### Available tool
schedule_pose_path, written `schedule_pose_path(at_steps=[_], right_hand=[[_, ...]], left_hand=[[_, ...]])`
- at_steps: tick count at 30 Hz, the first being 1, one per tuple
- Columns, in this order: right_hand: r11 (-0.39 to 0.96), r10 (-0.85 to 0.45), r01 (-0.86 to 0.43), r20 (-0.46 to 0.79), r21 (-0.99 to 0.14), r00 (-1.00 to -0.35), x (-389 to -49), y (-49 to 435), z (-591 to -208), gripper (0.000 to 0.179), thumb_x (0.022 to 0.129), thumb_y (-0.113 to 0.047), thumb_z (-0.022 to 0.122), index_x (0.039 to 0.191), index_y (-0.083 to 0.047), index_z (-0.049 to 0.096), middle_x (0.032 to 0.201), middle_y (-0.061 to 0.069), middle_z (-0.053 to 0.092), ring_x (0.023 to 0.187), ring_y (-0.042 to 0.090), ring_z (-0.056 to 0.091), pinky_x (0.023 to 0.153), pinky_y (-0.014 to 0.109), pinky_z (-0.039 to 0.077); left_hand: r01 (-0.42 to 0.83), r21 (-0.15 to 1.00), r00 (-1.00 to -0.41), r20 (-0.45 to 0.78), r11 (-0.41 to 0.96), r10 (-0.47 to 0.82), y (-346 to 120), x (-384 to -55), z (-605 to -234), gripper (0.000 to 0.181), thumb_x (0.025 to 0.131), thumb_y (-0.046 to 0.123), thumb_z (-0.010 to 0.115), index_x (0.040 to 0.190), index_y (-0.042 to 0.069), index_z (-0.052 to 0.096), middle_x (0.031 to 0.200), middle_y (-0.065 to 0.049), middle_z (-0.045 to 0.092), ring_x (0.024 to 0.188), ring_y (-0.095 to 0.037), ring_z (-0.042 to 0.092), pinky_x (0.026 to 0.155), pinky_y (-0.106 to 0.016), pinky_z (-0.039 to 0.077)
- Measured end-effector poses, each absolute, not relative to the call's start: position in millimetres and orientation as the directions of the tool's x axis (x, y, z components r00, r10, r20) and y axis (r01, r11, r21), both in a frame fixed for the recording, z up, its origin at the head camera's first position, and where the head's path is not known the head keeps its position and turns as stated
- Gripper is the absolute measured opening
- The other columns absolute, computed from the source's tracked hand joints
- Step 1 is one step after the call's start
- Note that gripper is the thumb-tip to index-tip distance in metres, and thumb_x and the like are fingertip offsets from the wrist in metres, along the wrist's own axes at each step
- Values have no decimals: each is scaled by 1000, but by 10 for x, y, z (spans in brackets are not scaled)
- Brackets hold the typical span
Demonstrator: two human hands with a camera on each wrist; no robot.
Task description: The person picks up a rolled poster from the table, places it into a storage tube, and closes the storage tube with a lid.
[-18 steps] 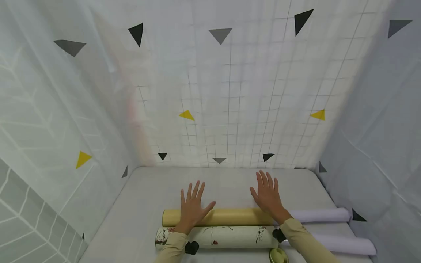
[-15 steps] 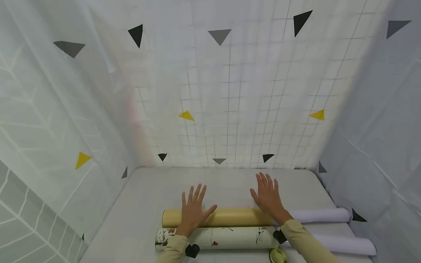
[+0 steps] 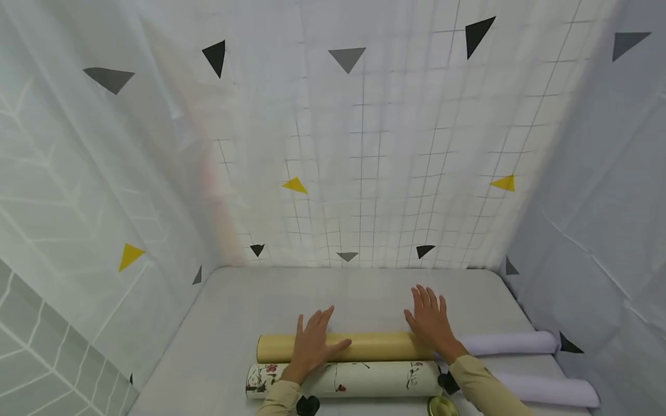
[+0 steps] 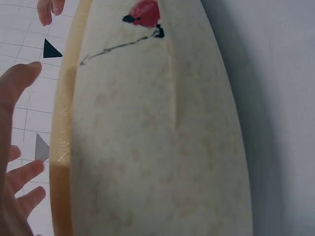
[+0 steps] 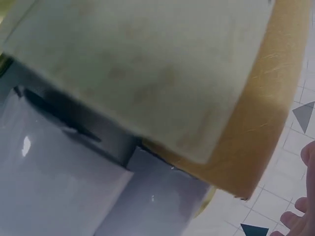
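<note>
A yellow roll (image 3: 380,346) lies crosswise on the white table, with a cream roll (image 3: 382,378) printed with flowers and branches in front of it. My left hand (image 3: 312,346) is over the left part of the yellow roll, fingers spread and thumb pointing right. Over that roll's right end is my right hand (image 3: 432,323), its fingers reaching past the far side. Both hands hold nothing. In the left wrist view, the fingers (image 4: 24,174) show beyond the yellow edge, beside the cream roll (image 4: 152,123). The right wrist view shows fingertips (image 5: 290,219) at its right edge.
Two pale lilac rolls (image 3: 510,342) (image 3: 551,390) extend to the right, partly behind the right forearm. A round greenish-gold object (image 3: 442,406) sits at the front. White sheeting with triangles and grid lines (image 3: 359,173) rises behind and beside the table.
Both hands have drawn back toward the body and shifted slightly right. The left fingers are less spread and a little more bent. The rolls look unmoved.
</note>
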State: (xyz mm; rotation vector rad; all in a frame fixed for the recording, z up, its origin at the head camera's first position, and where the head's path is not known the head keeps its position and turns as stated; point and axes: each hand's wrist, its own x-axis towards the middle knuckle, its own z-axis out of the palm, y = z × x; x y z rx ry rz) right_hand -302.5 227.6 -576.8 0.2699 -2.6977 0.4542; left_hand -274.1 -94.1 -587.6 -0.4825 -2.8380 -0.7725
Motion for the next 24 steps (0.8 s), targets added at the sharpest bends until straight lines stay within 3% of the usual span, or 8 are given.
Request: schedule_pose_path(at_steps=[9,14,21,24], right_hand=[[935,-90,-191,319,-300,-943,-2938,2385,-5744,53,104,-24,58,146,6,45,154,28,43,144,50,35,115,73,20],[936,-89,-185,309,-298,-947,-2911,2459,-5757,48,105,-20,54,145,5,46,153,28,43,142,50,34,114,74,19],[954,-124,-228,439,-195,-890,-2901,2587,-5835,42,95,-11,62,133,3,53,141,26,54,131,47,44,106,73,28],[962,-133,-220,425,-163,-895,-2867,2638,-5785,44,93,-10,65,133,4,54,141,26,54,132,47,45,106,73,29]], left_hand=[[398,393,-910,287,829,301,-940,-2715,-6002,77,87,65,69,143,13,59,140,-9,67,138,-33,56,120,-71,22],[430,356,-893,304,829,332,-947,-2696,-5993,74,86,63,70,139,13,62,136,-7,68,137,-33,56,119,-72,23],[432,268,-876,353,861,329,-936,-2631,-6008,71,82,65,75,134,18,64,133,-1,67,139,-31,55,119,-73,22],[442,239,-861,384,864,335,-936,-2626,-6009,72,80,66,76,132,18,65,131,-1,67,137,-30,56,118,-73,23]])
